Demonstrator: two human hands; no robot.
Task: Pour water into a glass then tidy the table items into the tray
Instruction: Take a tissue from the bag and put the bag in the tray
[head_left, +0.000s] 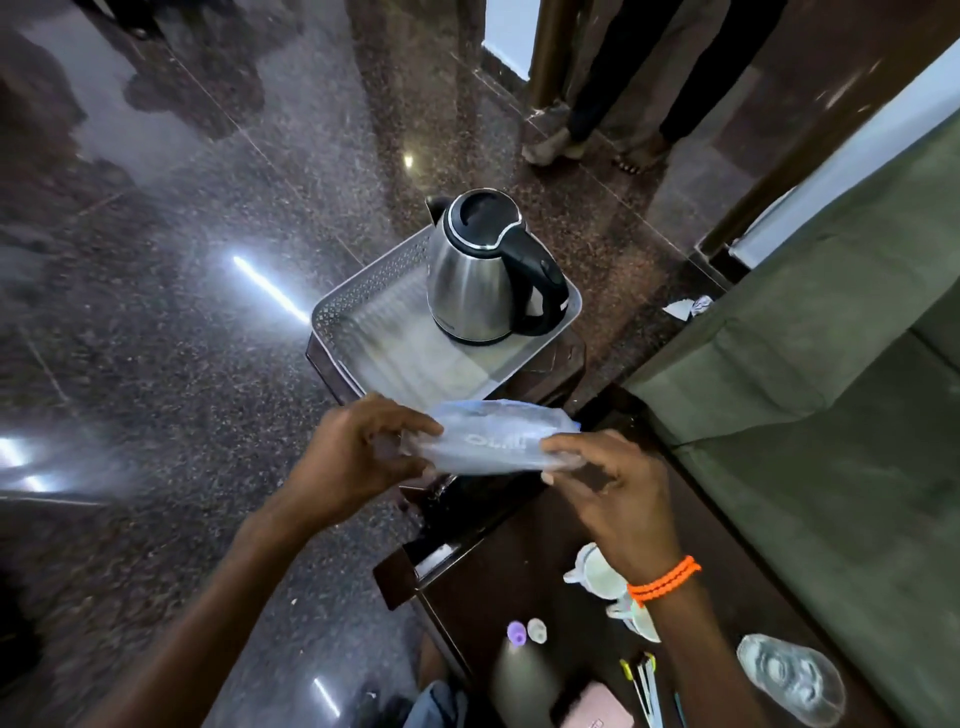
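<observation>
A steel kettle (480, 280) with a black lid and handle stands in the grey perforated tray (363, 306) on a dark stool. Just in front of the tray I hold a clear plastic water bottle (498, 439) sideways in the air. My left hand (363, 452) grips its left end and my right hand (608, 483), with an orange band on the wrist, grips its right end. A patterned drinking glass (789, 675) lies near the bottom right on the dark table (498, 561).
White cups (597, 571) sit on the table under my right wrist, beside two small caps (525, 631), pens and a pink object. A green sofa (831, 338) fills the right side. Another person's feet (587, 145) stand on the glossy floor behind the tray.
</observation>
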